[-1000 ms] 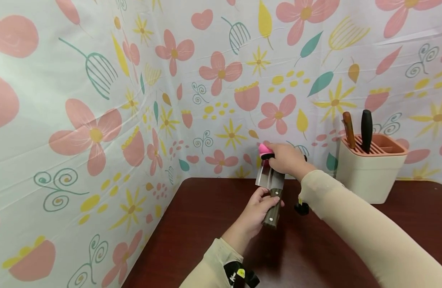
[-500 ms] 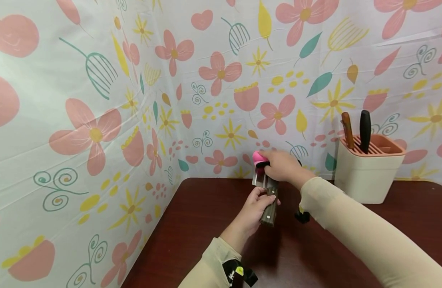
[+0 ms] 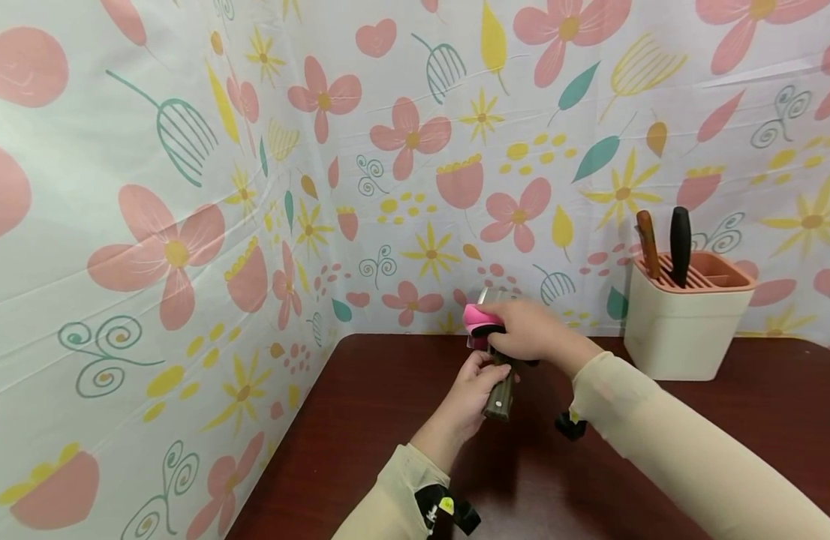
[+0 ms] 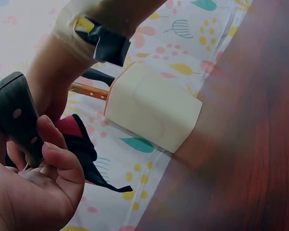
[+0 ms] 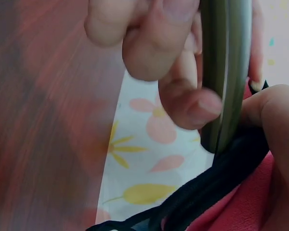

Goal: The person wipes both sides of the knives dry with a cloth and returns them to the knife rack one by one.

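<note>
In the head view, my left hand grips the dark, riveted handle of a cleaver held up over the table. My right hand pinches a pink cloth with black edging around the blade, close to the handle. Above that hand, the far part of the shiny blade shows; the rest is hidden by cloth and fingers. The left wrist view has the handle between curled fingers, with the cloth beyond. Seen from the right wrist, the cloth lies against the handle's end.
At the right back of the dark red table stands a cream knife block with an orange slotted top. A wooden-handled knife and a black-handled knife stick out of it. Flower-patterned sheeting hangs behind and at the left.
My right hand and the cloth have slid down the blade toward the handle, uncovering the blade's far part. The left hand keeps its grip, and the cleaver has shifted slightly left.
</note>
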